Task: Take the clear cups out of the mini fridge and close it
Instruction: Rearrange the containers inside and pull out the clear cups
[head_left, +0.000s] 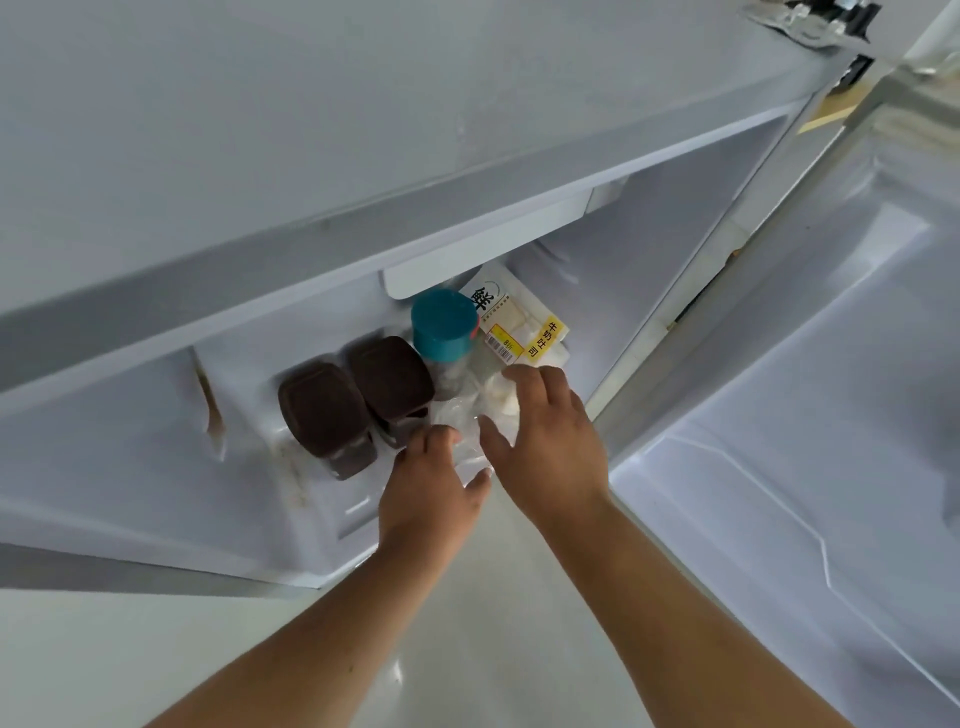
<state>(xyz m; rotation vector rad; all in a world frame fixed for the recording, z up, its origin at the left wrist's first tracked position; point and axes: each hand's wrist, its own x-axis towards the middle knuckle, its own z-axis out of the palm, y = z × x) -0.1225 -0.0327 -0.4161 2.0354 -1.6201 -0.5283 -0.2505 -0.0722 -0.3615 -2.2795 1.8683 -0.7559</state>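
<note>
Both hands are seen reaching into the open mini fridge (675, 218), with the bare arms stretched forward from the bottom of the view. A bread bag (519, 322) is seen at the back of the fridge floor, and big black writing and a yellow strip reading "牛奶吐司" can be read on it; a small yellow price tag with a bar code is stuck there too, but its small print cannot be read. Clear cups (462, 421) are found just in front of the bread bag, wrapped in thin clear plastic, right between the two hands. The left hand (431, 493) is curled around the near side of the cups, with the thumb on the plastic. The right hand (545, 431) is held above them with the fingers spread and bent down. A teal-capped jar (445, 325) stands just left of the bread bag, and two brown boxes (358, 405) sit further left. The fridge door (831, 364) is swung wide open to the right.
</note>
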